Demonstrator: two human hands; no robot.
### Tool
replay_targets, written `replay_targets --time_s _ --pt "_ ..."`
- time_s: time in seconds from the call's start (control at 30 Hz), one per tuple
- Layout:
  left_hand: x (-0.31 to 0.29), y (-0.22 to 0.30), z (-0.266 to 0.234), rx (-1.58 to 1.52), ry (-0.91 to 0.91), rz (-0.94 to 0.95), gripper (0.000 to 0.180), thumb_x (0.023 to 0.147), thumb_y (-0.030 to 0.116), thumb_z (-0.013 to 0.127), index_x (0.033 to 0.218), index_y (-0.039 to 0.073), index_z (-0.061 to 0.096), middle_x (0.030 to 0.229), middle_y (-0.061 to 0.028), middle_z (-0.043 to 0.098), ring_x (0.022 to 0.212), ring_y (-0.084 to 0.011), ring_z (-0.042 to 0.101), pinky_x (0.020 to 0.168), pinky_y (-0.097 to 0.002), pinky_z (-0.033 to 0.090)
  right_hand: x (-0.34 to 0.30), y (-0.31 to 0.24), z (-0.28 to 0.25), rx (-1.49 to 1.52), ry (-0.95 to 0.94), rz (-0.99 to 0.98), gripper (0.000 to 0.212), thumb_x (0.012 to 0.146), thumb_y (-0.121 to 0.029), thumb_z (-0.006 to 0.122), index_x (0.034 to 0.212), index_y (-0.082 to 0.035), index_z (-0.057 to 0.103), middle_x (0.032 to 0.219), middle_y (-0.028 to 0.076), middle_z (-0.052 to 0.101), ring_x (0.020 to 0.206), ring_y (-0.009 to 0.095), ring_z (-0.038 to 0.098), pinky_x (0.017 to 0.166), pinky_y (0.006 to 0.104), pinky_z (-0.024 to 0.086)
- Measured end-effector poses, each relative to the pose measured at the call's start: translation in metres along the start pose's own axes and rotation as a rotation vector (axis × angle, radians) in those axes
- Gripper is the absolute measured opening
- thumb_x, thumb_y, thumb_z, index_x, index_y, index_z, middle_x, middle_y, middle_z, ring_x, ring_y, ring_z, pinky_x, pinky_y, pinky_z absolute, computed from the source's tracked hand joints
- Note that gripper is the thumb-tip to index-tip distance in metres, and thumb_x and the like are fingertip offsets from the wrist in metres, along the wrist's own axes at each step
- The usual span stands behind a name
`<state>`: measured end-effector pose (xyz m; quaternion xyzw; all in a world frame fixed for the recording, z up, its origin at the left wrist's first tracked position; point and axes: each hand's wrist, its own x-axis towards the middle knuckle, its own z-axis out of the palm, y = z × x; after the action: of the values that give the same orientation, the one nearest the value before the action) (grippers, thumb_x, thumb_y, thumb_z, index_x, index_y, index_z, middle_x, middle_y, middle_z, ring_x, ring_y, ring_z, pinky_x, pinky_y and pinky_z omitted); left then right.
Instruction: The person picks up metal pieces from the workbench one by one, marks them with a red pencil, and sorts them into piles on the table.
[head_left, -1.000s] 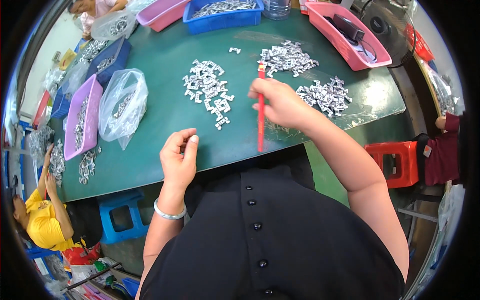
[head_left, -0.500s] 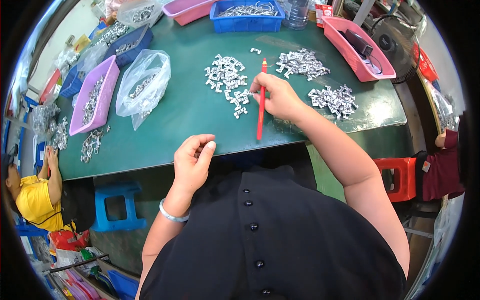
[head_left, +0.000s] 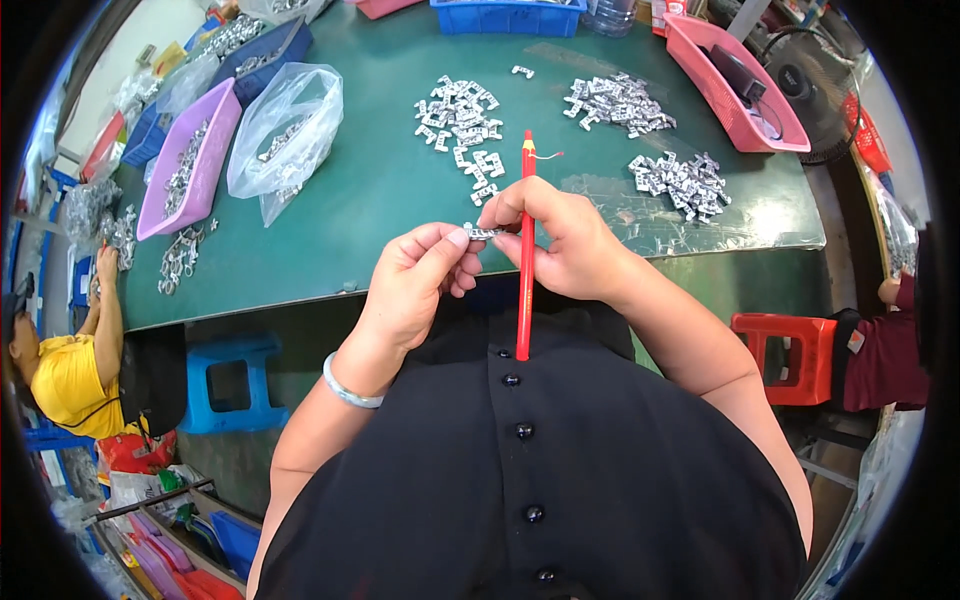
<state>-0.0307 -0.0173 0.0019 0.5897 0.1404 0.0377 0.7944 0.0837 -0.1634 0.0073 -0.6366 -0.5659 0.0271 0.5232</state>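
Between both sets of fingertips, just off the table's near edge, is a small silver metal piece (head_left: 483, 234). My left hand (head_left: 425, 272) pinches its left end, a pale bangle on that wrist. My right hand (head_left: 562, 238) has its thumb and finger at the other end and also keeps a red pencil (head_left: 526, 280) tucked in its fingers, tip pointing away from me. Beyond the hands lies a loose pile of similar metal pieces (head_left: 455, 115). Two denser piles, one farther back (head_left: 618, 104) and one nearer (head_left: 682, 186), sit to the right. A lone piece (head_left: 523, 71) rests apart.
On the left are a clear plastic bag (head_left: 310, 125) with metal parts and a purple basket (head_left: 190, 170). A blue tray (head_left: 505, 17) stands at the back, a pink basket (head_left: 725, 95) at right. A person in yellow (head_left: 75, 385) sits far left; another in maroon (head_left: 880, 350), right.
My right hand has come back from the loose pile toward me with a metal piece and the pencil. My left hand has moved right to meet it and taken hold of the piece.
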Motion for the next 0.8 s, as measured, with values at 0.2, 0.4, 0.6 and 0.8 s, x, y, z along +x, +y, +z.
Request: replay_targets --time_s 0.2,0.4,0.6,0.8 --pt "0.001 -0.003 -0.003 -0.161 -0.001 -0.122 0.019 0.088 0.015 0.047 0.085 0.000 0.059 0.068 -0.0036 0.058 0.057 -0.0097 0.051 0.053 -0.0224 0.041 -0.003 0.003 0.001 0.084 -0.025 0.095 0.023 0.073 0.007 0.058 0.092 -0.001 0.048 0.085 0.008 0.058 0.078 0.016 0.058 0.071 0.0272 0.047" --pt "0.004 -0.010 -0.007 -0.278 -0.035 -0.145 0.019 0.087 0.015 0.050 0.085 0.000 0.061 0.067 -0.0027 0.058 0.057 -0.0093 0.052 0.054 -0.0208 0.042 -0.006 0.004 0.005 0.235 0.039 0.217 0.021 0.077 0.007 0.056 0.094 -0.002 0.047 0.092 0.006 0.056 0.082 0.011 0.056 0.074 0.0254 0.045" --pt "0.001 -0.011 -0.009 -0.319 -0.011 -0.169 0.019 0.086 0.015 0.051 0.084 0.000 0.061 0.066 -0.0035 0.058 0.056 -0.0095 0.051 0.053 -0.0216 0.042 -0.007 0.005 0.010 0.376 0.143 0.339 0.020 0.077 0.003 0.058 0.093 -0.003 0.048 0.086 0.004 0.055 0.078 0.011 0.055 0.071 0.0259 0.046" --pt "0.000 -0.009 -0.011 -0.332 -0.006 -0.199 0.020 0.088 0.016 0.048 0.082 -0.001 0.059 0.065 -0.0052 0.058 0.054 -0.0110 0.050 0.052 -0.0230 0.041 -0.008 0.006 0.012 0.425 0.073 0.416 0.019 0.079 0.003 0.055 0.093 -0.003 0.044 0.090 0.006 0.056 0.085 0.010 0.054 0.077 0.0255 0.045"
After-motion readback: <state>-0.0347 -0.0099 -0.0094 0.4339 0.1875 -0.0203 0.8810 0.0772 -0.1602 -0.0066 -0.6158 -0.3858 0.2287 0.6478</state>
